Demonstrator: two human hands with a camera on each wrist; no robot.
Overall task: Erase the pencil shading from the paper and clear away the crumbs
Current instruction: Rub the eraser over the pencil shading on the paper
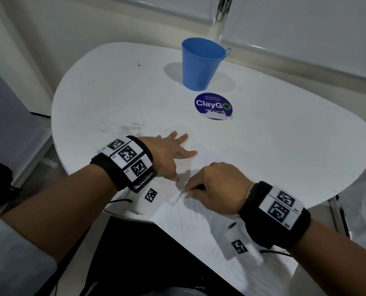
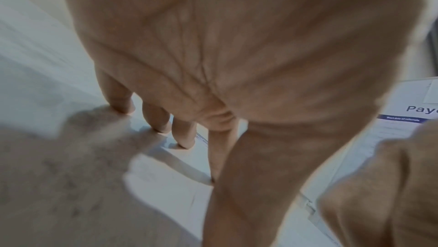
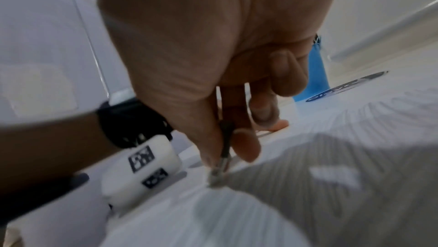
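A white paper (image 1: 201,216) lies at the table's near edge and carries faint grey pencil strokes, blurred. My left hand (image 1: 177,161) lies flat on its far part, fingers spread; the left wrist view shows my left hand (image 2: 189,129) with fingertips (image 2: 163,125) touching the surface. My right hand (image 1: 186,192) pinches a thin dark pencil between thumb and forefinger, and its pale eraser end (image 1: 174,198) touches the paper. In the right wrist view my right hand (image 3: 227,157) holds the pencil (image 3: 225,148) with its eraser tip (image 3: 217,179) down on the sheet. No crumbs are discernible.
A blue bucket (image 1: 201,65) stands at the back of the white table (image 1: 284,129), with a round blue ClayGo sticker (image 1: 213,105) in front of it. A printed sheet headed "Paye" (image 2: 412,108) shows at the right of the left wrist view. The floor drops away left and right.
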